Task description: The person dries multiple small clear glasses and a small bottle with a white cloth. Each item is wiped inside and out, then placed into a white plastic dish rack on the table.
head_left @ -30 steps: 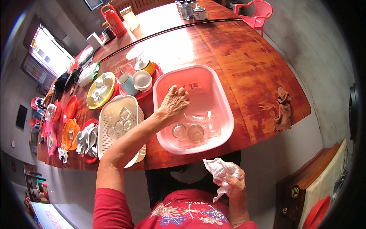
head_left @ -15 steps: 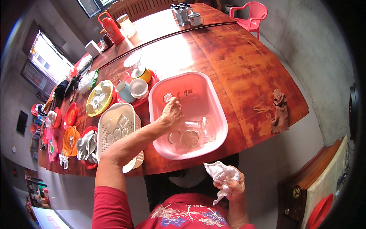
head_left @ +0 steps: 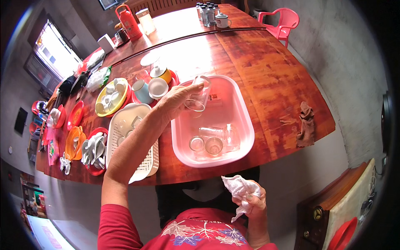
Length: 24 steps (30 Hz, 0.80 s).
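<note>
My left hand (head_left: pixel 176 100) grips a clear drinking glass (head_left: pixel 202 96) and holds it tilted above the far left part of the pink basin (head_left: pixel 241 112). Several more clear glasses lie or stand at the basin's near end, among them an upright glass (head_left: pixel 213 146). My right hand (head_left: pixel 255 202) is closed round a crumpled white cloth (head_left: pixel 240 189), low in front of my body and apart from the table. Left of the basin, partly behind my left forearm, a cream perforated tray (head_left: pixel 143 166) holds some clear glasses.
Beyond the cream tray stand a yellow plate of white cups (head_left: pixel 98 109), a blue cup (head_left: pixel 142 92), a white cup (head_left: pixel 158 87) and a yellow lidded pot (head_left: pixel 163 75). White spoons (head_left: pixel 96 152) fill a red bowl. A brown cloth (head_left: pixel 306 125) lies near the table's right edge.
My left hand has lifted the glass up out of the basin and moved away from me. My right hand still holds the white cloth in nearly the same place. The view has shifted slightly.
</note>
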Motion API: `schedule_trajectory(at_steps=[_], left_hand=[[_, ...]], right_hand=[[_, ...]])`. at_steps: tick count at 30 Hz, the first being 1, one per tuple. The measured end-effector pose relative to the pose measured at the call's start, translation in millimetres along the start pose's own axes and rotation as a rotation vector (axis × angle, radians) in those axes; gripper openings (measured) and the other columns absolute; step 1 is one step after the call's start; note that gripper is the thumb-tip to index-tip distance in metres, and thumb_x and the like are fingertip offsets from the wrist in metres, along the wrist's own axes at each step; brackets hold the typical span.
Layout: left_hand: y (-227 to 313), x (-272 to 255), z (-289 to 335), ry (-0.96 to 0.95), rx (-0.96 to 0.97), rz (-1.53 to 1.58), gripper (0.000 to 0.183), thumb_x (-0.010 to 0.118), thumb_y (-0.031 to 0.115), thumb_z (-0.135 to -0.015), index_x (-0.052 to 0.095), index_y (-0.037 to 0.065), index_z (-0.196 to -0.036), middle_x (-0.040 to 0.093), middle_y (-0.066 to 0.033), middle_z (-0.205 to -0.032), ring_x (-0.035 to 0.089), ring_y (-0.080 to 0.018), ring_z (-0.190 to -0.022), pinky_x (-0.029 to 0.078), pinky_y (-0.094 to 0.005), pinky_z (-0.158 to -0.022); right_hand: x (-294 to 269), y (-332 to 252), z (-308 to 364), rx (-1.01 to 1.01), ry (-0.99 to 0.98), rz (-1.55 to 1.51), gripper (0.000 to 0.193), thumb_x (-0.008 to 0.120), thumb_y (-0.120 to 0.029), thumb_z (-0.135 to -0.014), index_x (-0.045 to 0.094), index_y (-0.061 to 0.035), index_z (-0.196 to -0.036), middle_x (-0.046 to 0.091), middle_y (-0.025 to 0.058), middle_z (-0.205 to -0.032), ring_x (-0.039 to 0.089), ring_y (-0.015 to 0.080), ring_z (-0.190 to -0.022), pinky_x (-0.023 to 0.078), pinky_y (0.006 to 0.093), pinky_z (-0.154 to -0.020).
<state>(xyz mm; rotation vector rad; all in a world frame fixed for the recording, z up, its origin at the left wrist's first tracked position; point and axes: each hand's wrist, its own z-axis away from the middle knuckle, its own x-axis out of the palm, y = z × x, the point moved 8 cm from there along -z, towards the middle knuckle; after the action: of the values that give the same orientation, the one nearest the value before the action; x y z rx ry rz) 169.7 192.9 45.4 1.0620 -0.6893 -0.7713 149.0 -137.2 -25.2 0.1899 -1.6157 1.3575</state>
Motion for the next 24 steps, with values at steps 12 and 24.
schedule_trajectory(at_steps=[12,24], left_hand=[[4.6,12.6,10.2,-0.183,0.233,0.646,0.036,0.069,0.017,-0.081,0.056,-0.001,-0.109,0.061,-0.0181,-0.11,0.06,-0.0286,-0.103,0.047,-0.0425,-0.095],[47.4,46.2,58.4,0.241,0.886,-1.125,0.065,0.08,0.012,-0.063,0.051,0.008,-0.12,0.061,-0.0099,-0.103,0.059,-0.0255,-0.097,0.047,-0.0387,-0.085]], right_hand=[[7.8,1.4,4.1,0.021,0.001,0.029,0.039,0.064,-0.017,-0.072,0.054,0.0085,-0.1,0.058,0.0165,-0.086,0.053,0.0183,-0.066,0.044,0.0302,-0.055],[10.0,1.6,2.2,0.054,0.032,0.088,0.04,0.063,-0.021,-0.069,0.055,0.0087,-0.095,0.058,0.0157,-0.083,0.052,0.0177,-0.065,0.044,0.0289,-0.056]])
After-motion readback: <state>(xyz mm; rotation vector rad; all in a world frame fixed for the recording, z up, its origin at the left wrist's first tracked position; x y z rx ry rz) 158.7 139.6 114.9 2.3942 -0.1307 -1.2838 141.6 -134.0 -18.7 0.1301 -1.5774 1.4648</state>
